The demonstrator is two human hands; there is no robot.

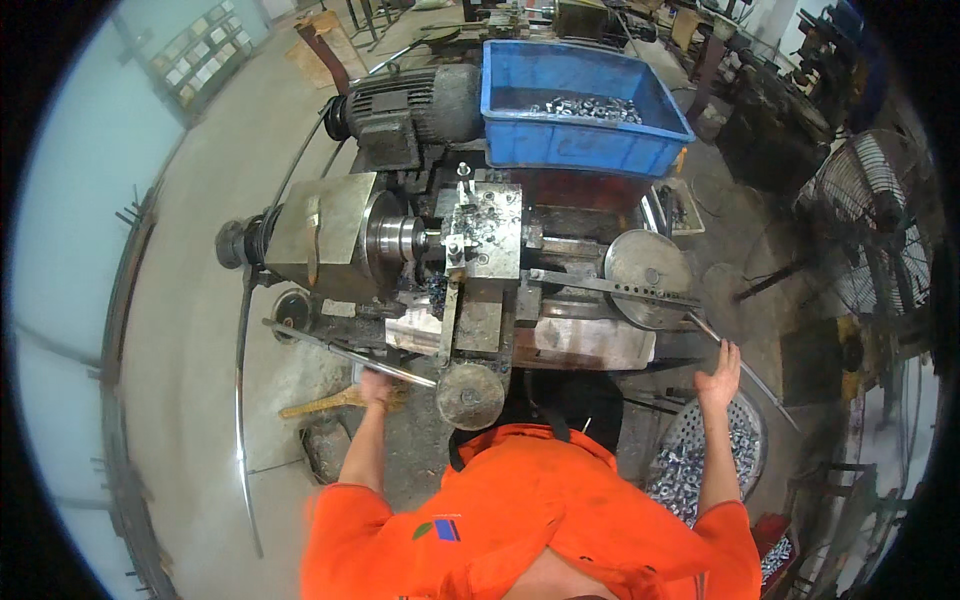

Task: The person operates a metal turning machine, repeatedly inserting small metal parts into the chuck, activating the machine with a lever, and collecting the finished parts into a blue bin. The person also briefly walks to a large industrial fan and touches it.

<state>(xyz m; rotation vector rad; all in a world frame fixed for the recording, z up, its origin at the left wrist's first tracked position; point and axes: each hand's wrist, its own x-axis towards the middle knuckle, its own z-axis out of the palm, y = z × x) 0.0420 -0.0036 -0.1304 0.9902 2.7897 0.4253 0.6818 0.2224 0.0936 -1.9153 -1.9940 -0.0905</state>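
Grey metal is making up the lathe (490, 230), which is occupying the centre. On its far side, a blue crate (590, 150) is holding loose small metal parts (590, 108). A perforated basket (688, 428) is standing at lower right, containing similar pieces (685, 472). The left rod (350, 355) is slanting just beyond the left hand (375, 388); its fingers are showing too unclearly to tell the grip. The right hand (717, 378) is opening flat, fingertips lying at the right rod (708, 330), contact uncertain. A green-and-blue emblem (440, 529) is marking the orange shirt (500, 490), its print too small to read.
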